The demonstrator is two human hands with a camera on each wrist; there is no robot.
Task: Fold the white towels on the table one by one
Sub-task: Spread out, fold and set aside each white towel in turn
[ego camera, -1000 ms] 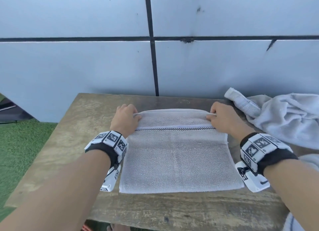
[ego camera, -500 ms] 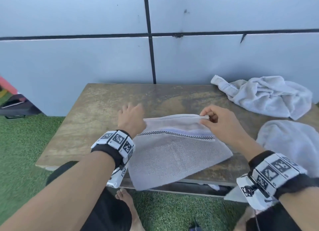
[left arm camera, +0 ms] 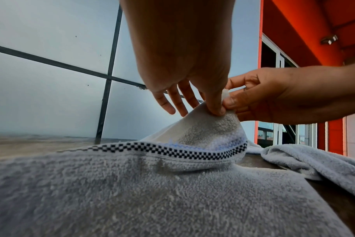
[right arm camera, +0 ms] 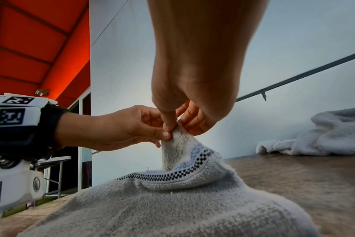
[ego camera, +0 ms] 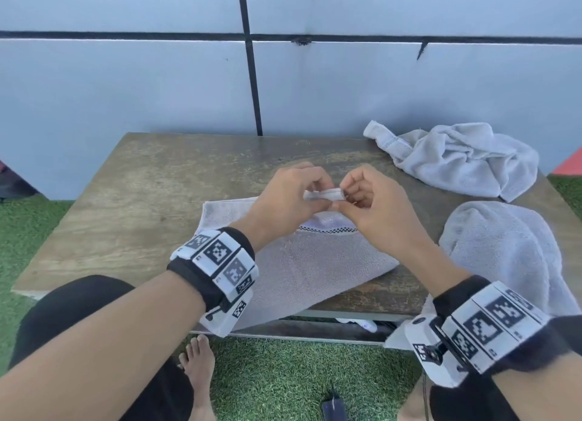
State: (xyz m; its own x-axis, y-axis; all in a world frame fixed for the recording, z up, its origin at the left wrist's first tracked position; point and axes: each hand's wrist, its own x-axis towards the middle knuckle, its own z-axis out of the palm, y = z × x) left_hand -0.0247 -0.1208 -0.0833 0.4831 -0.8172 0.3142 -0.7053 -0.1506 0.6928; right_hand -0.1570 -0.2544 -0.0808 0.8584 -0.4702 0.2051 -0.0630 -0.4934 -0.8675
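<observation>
Both thumbs and forefingers pinch the hem corners together: left hand (ego camera: 288, 197), right hand (ego camera: 374, 205). The checker-banded white towel (ego camera: 318, 263) lies mid-table (ego camera: 141, 194), near edge overhanging. Recommend aligning corners squarely before lowering, keeping tension even.

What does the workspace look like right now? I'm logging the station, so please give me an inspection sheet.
Surface: worn wooden table, stained.
Job's things: checker-striped towel partly folded, near edge overhanging the table; crumpled towel at far right; third towel at right edge.
Clutter: nothing seen.
Grippers: left hand and right hand both pinch the same raised towel edge.
Cables: nothing seen.
Surroundings: grey panelled wall, green turf, bare foot under table, small dark device on turf.
</observation>
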